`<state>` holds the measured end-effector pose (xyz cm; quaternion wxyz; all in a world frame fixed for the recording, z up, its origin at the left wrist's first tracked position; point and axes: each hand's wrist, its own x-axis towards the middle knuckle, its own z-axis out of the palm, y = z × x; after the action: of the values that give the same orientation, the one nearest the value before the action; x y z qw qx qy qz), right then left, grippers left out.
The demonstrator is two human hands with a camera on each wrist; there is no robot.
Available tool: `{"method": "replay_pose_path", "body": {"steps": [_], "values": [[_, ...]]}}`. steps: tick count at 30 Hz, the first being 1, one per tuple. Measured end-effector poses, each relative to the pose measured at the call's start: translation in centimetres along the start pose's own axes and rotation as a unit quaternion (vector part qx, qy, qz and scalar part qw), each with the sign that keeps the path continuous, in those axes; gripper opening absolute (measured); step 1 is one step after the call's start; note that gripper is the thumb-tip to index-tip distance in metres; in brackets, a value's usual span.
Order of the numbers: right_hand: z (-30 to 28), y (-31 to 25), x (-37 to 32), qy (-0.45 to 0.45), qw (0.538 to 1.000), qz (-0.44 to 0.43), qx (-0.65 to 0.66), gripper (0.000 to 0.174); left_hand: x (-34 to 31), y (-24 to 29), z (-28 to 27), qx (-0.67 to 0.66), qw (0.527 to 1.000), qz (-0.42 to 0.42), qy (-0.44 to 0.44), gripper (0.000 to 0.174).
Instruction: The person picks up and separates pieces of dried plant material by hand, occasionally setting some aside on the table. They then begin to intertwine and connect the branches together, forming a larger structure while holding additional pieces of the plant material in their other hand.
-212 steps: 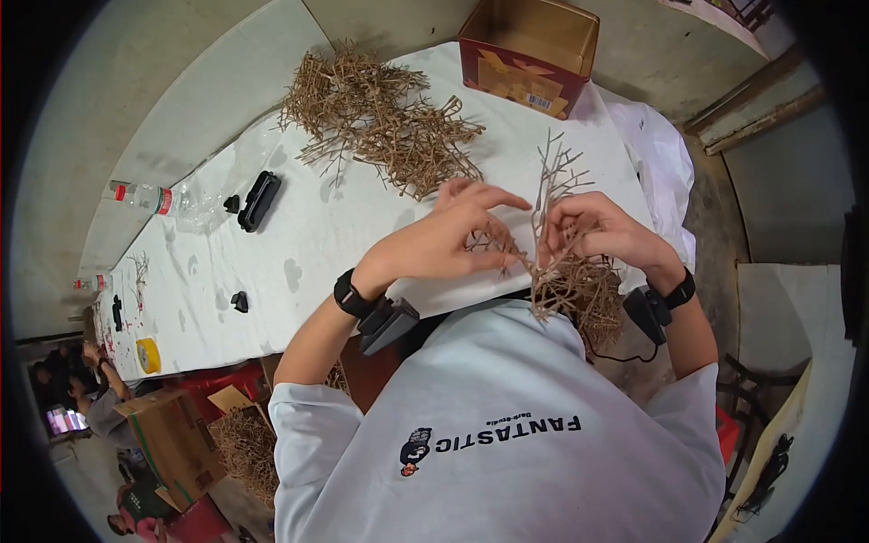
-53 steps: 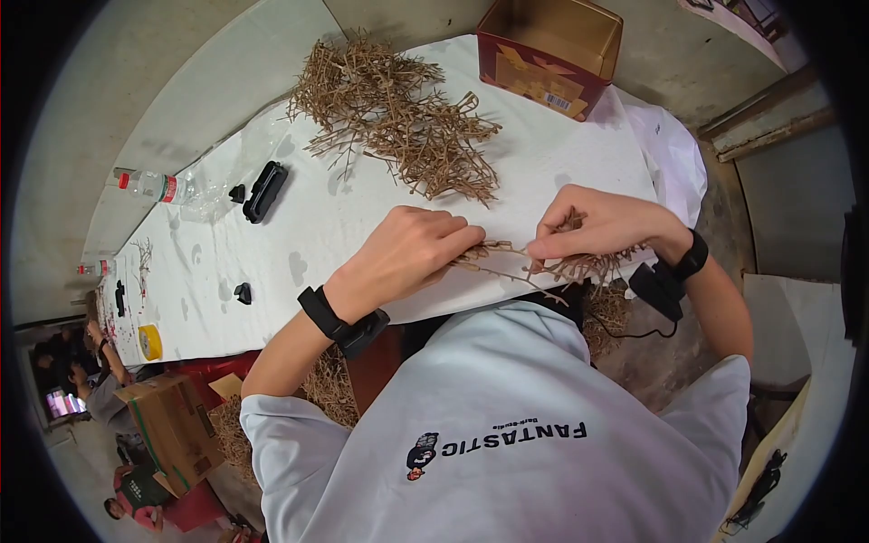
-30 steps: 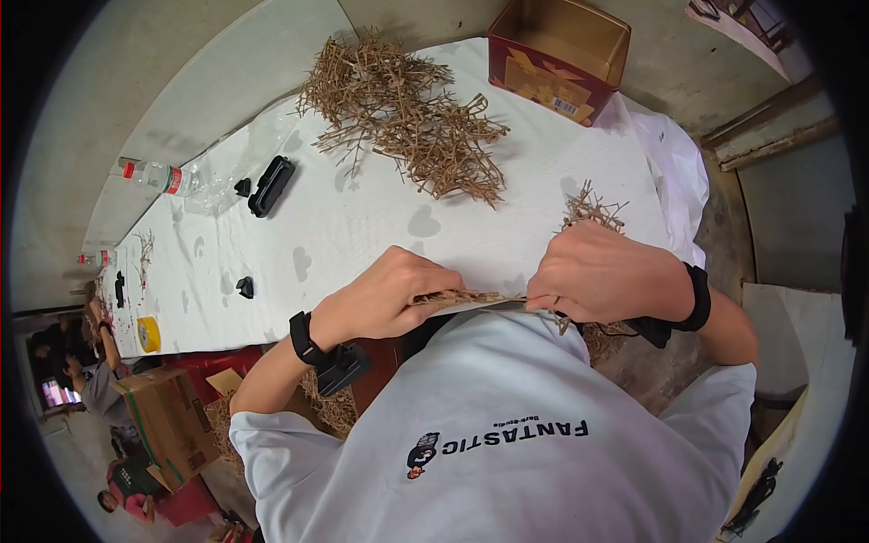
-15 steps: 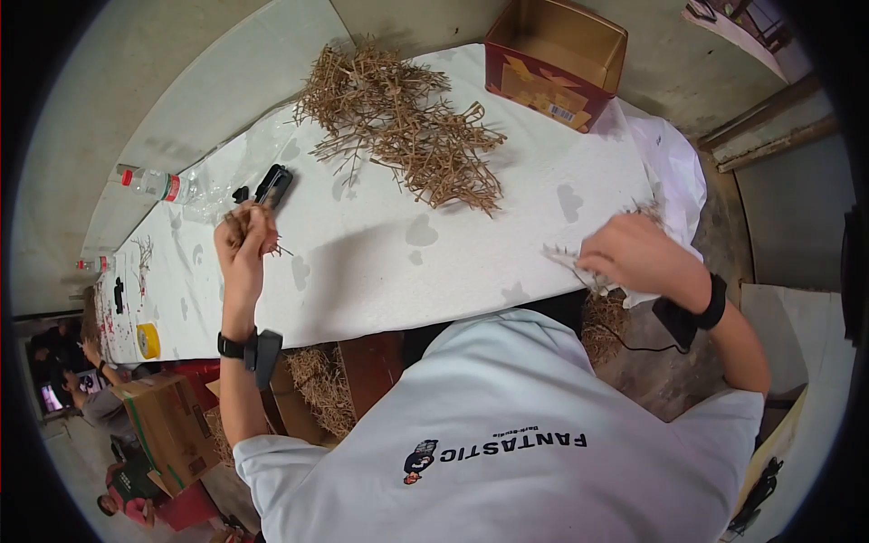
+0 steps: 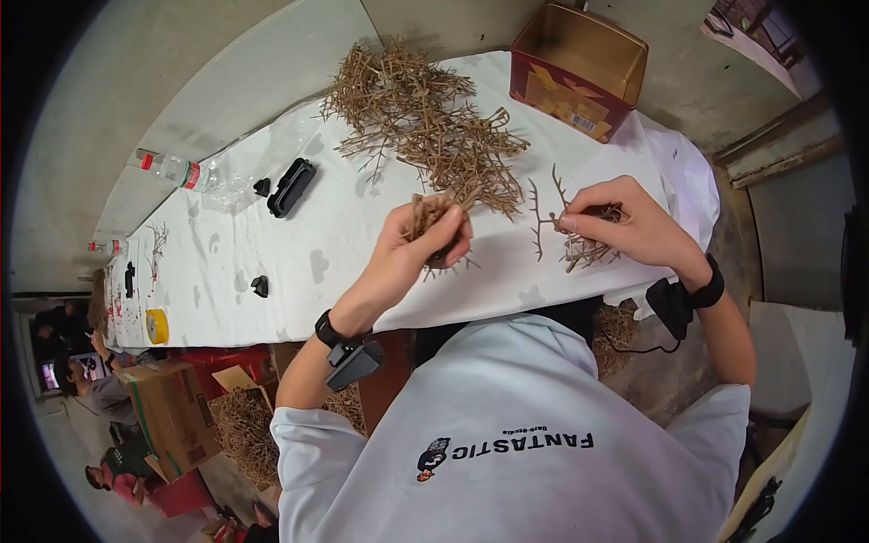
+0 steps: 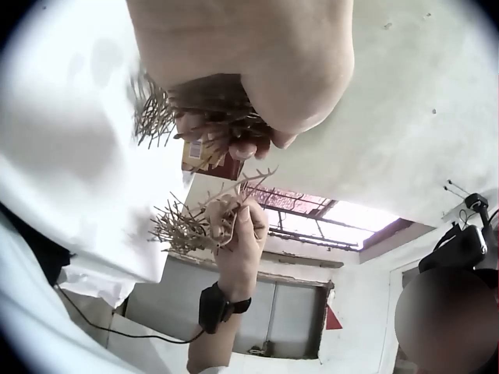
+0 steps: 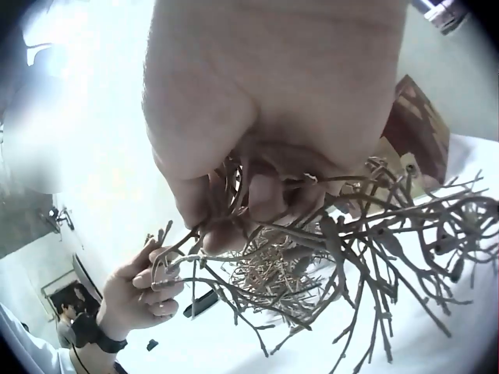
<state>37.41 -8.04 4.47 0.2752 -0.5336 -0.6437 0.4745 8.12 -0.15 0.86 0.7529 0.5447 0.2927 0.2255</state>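
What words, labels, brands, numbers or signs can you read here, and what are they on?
"FANTASTIC", upside down: pale-blue fabric T-shirt.
Smaller line beside it, perhaps "Dark-Studio": too small to be sure.
Barcode digits, open rectangular red-and-gold box: too small.
Red label, nearer clear plastic bottle: too blurred.
Other lettering: too small or blurred.

The twigs (image 7: 331, 234) look woody, matt and rough.

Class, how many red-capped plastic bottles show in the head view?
2. The nearer bottle is beside the clear plastic film; the farther bottle is farther down the white-covered table. Others may be hidden.
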Motion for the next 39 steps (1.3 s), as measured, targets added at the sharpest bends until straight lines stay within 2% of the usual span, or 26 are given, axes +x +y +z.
{"method": "replay_pose_path", "body": {"steps": [1, 4, 5, 8, 9, 12, 16, 21, 24, 29, 32, 33, 36, 37, 39], "values": [[0.0, 0.1, 0.1, 0.002, 1.000, 0.001, -0.001, 0.018, 0.3, -0.2, 0.3, 0.000, 1.000, 0.000, -0.002, 0.031], [0.3, 0.4, 0.1, -0.009, 0.991, 0.002, 0.136, 0.019, 1.2, -1.4, 0.8, 0.005, 0.999, 0.037, -0.015, 0.028], [0.2, 0.6, 0.1, -0.007, 0.991, 0.005, 0.136, 0.019, 1.5, -1.9, 0.7, 0.003, 0.999, 0.036, -0.019, 0.028], [-0.2, 1.1, 0.5, -0.003, 0.988, -0.004, 0.156, 0.020, 2.2, -2.8, 0.2, -0.137, 0.987, 0.044, -0.075, 0.033], [-0.4, 1.1, 0.6, -0.001, 0.988, -0.004, 0.156, 0.020, 2.3, -3.1, 0.3, -0.137, 0.987, 0.044, -0.076, 0.033], [-0.7, 1.2, 0.7, -0.007, 0.984, 0.014, 0.180, 0.022, 2.6, -2.7, 1.8, -0.073, 0.992, 0.106, -0.006, 0.040], [-0.3, 0.8, 0.6, -0.004, 0.963, 0.018, 0.267, 0.026, 2.8, -2.9, 2.3, -0.071, 0.985, 0.156, -0.008, 0.038], [1.5, 1.3, 1.0, 0.058, 0.969, 0.027, 0.240, 0.030, 2.4, -4.5, 4.2, 0.005, 0.988, 0.154, 0.017, 0.027], [3.0, 0.7, 1.0, 0.080, 0.973, 0.000, 0.218, 0.029, 3.0, -3.8, 6.9, 0.082, 0.961, 0.196, 0.179, 0.027], [4.6, 1.5, 1.0, 0.078, 0.977, -0.018, 0.195, 0.030, 4.0, -3.9, 7.8, -0.026, 0.963, 0.152, 0.220, 0.017], [5.6, 1.3, 0.6, 0.093, 0.976, -0.045, 0.190, 0.032, 4.1, -4.1, 7.4, -0.059, 0.958, 0.146, 0.239, 0.035], [5.7, 1.3, 0.5, 0.092, 0.976, -0.044, 0.191, 0.032, 4.2, -4.2, 7.4, -0.059, 0.958, 0.145, 0.240, 0.035], [5.9, 1.2, 0.4, 0.138, 0.987, -0.079, 0.040, 0.036, 4.4, -4.4, 7.2, -0.044, 0.957, 0.151, 0.245, 0.047], [5.8, 0.9, 0.4, 0.137, 0.987, -0.078, 0.041, 0.036, 4.4, -4.4, 7.2, -0.044, 0.957, 0.150, 0.246, 0.047], [5.4, 0.0, 0.2, 0.136, 0.981, 0.000, 0.138, 0.031, 4.4, -4.2, 7.2, -0.099, 0.954, 0.177, 0.221, 0.043]]}}
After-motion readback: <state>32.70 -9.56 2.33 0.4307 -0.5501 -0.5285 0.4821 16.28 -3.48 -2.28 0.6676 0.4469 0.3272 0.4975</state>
